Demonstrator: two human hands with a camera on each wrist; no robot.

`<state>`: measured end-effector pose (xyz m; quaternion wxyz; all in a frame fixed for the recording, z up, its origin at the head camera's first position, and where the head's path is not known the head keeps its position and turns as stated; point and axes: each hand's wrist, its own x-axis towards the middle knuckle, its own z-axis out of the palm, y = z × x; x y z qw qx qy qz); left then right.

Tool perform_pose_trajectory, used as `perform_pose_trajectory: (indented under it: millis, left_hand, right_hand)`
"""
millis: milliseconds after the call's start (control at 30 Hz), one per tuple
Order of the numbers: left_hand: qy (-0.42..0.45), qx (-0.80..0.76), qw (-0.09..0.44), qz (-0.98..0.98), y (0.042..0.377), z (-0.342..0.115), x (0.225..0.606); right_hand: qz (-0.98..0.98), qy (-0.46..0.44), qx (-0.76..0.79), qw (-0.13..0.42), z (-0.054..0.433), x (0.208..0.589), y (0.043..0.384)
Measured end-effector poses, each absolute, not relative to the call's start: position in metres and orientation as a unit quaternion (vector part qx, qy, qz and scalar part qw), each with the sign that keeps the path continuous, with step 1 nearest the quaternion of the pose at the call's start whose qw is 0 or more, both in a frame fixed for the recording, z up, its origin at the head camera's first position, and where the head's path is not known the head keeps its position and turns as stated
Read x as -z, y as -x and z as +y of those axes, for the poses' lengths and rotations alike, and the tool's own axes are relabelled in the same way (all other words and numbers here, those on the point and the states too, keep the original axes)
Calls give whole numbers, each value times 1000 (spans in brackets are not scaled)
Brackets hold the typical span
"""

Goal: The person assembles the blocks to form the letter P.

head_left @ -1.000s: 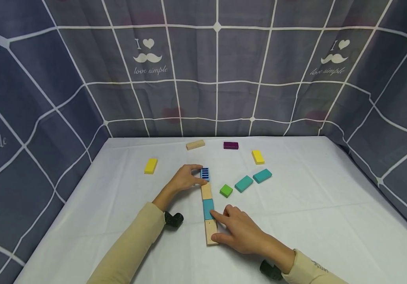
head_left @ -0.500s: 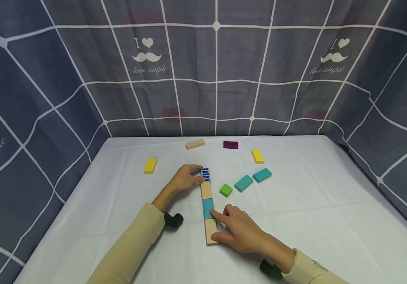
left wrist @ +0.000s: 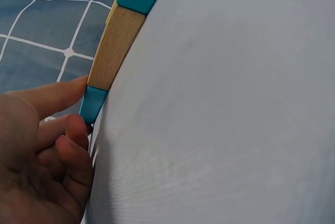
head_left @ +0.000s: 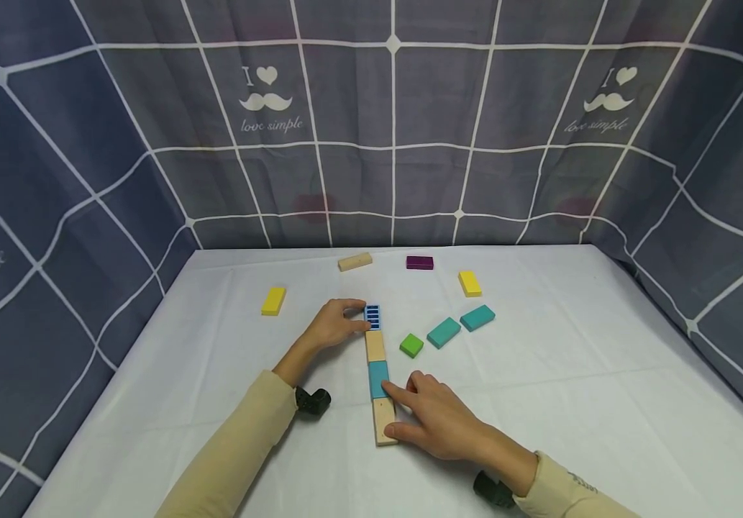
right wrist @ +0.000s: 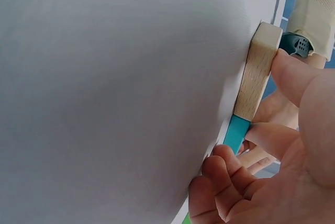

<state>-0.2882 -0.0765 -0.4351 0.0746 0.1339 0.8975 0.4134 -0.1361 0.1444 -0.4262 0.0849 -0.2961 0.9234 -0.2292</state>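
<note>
Four blocks lie end to end, axis running near to far. Left hand, thumb and forefinger apart, touches the far grid-topped block from the left; right hand (likewise spread) touches the teal block and near wooden block from the right.

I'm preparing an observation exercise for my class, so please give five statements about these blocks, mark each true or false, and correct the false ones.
1. The left hand is at the far end of the row of blocks, touching the printed blue block. True.
2. The right hand is away from the row. False: it touches the row's turquoise block and near wooden block.
3. The green block lies right of the row. True.
4. Three yellow blocks show. False: two yellow blocks show.
5. The purple block lies farther away than the green one. True.
</note>
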Motion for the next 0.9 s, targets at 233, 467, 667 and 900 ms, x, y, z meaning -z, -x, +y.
perform_pose_trajectory:
  millis: [233, 467, 667, 900]
  left_hand:
    - [-131, -424, 72, 893, 287, -77, 436]
    - [-116, -426, 71, 895, 285, -77, 436]
    - [-109, -436, 65, 891, 286, -80, 436]
    - [-77, -511, 11, 856, 305, -134, 421]
  right_hand:
    - [922, 298, 231, 83, 145, 427, 136]
    - [920, 305, 232, 76, 144, 427, 136]
    - [921, 304, 231, 78, 144, 427, 135]
    - [921, 302, 233, 78, 144, 426, 135]
